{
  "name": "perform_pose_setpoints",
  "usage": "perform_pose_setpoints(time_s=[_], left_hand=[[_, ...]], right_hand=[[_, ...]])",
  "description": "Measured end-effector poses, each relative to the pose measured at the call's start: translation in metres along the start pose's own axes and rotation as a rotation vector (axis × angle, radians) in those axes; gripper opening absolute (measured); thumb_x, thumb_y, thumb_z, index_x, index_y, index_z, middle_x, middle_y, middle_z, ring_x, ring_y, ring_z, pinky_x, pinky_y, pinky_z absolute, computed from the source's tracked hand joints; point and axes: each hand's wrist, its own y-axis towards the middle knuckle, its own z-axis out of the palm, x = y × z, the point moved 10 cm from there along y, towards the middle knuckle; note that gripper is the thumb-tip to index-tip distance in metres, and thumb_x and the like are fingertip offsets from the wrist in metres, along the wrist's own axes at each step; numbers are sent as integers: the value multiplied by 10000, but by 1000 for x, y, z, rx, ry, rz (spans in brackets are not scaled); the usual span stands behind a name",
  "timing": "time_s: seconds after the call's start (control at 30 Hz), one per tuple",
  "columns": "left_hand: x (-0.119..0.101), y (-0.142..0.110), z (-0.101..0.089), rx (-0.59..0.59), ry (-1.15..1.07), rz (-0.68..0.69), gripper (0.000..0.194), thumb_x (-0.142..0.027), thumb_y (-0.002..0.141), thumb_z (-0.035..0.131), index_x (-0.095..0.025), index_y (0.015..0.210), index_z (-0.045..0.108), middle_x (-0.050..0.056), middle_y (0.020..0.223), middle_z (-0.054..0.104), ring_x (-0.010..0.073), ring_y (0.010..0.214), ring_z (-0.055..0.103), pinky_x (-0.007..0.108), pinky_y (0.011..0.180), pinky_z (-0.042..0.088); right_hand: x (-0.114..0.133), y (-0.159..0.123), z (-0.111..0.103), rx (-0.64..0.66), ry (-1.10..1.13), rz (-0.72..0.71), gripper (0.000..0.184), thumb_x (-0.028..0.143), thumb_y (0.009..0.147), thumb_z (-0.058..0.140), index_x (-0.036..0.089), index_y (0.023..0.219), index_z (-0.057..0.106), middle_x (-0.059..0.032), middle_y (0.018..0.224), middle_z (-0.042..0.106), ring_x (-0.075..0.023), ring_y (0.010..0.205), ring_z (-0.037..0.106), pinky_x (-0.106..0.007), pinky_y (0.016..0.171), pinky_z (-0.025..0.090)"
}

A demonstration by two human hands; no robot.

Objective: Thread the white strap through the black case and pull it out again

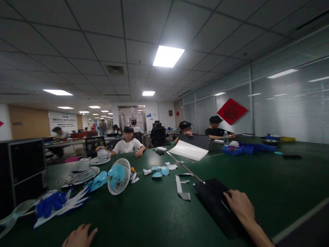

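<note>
My right hand [240, 206] rests flat on a black sheet or pad [216, 202] on the green table [159, 212], fingers stretched toward a thin metal rod [185, 168] that runs away across the pad. My left hand [79, 236] lies at the bottom edge on the bare table top, fingers apart, holding nothing. A strip of grey tape or paper [181, 188] lies just left of the pad.
Small white fans with blue blades [118, 176], loose blue blades [159, 171] and grilles [82, 175] lie to the left. A white sheet [189, 150], blue trays [235, 150] and a black box [23, 171] stand around. Several people sit at the far side.
</note>
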Motion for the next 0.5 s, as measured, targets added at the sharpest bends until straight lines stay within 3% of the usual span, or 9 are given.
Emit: perform_pose_setpoints(time_s=[0.13,0.23,0.37,0.5], left_hand=[[-2,-4,-4,-5,-32,6,561,-541,771,421,-220,1174,645,90,1335,584,326,1248,508,484,1029,396],[5,2,5,17,-36,1,594,-540,788,399,-200,1224,616,104,1357,563,313,1251,508,480,1027,400],[16,14,18,49,-11,-10,653,-568,819,345,-172,1287,569,129,1406,511,315,1280,478,500,1040,383],[15,15,21,140,16,-12,672,-587,836,329,-177,1330,528,128,1432,481,311,1297,461,497,1043,383]], right_hand=[[-9,3,-15,-65,71,21,463,393,909,382,80,1070,683,-185,1038,677,-307,972,603,-382,793,483],[11,4,-24,-108,128,-19,469,410,908,374,94,1066,682,-168,1036,677,-298,977,594,-374,803,472],[74,1,-26,-114,241,-158,402,400,896,412,148,998,708,-125,1013,689,-272,978,587,-354,859,436],[164,-14,-14,-17,406,-376,345,386,888,466,168,976,719,-97,990,695,-244,975,581,-324,877,417]])
